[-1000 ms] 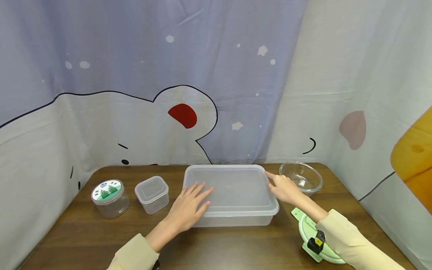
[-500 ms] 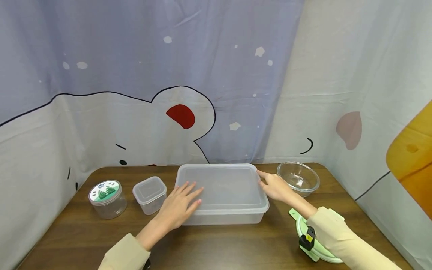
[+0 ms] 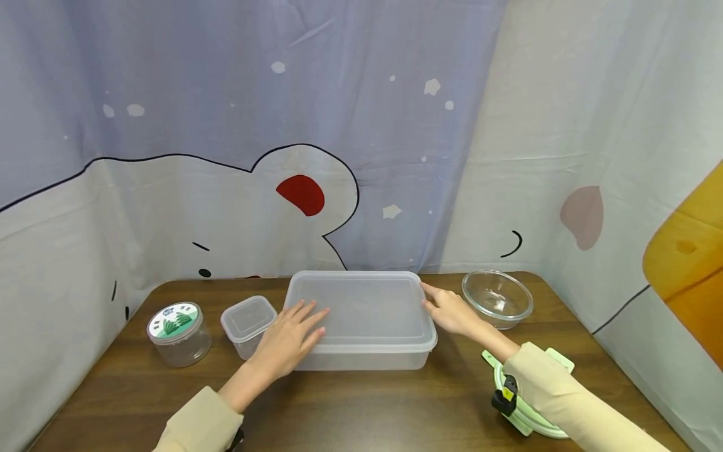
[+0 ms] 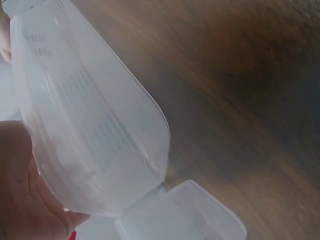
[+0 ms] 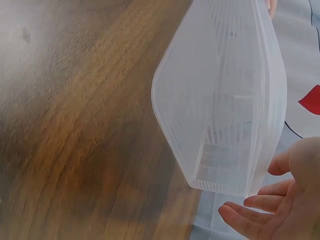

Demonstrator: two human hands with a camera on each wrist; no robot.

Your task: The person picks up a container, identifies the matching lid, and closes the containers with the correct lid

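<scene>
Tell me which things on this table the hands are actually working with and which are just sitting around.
In hand:
- large lidded plastic container, left hand flat on its lid, right hand at its right edge

Lying about:
- small square container
- round jar with printed lid
- glass bowl
- green lid

Jar (image 3: 179, 333), sm. tub (image 3: 248, 324), bowl (image 3: 497, 298), lid (image 3: 528, 408).

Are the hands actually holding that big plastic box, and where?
Neither grips it: the left hand rests flat on the box's lid, the right hand touches its right edge.
</scene>
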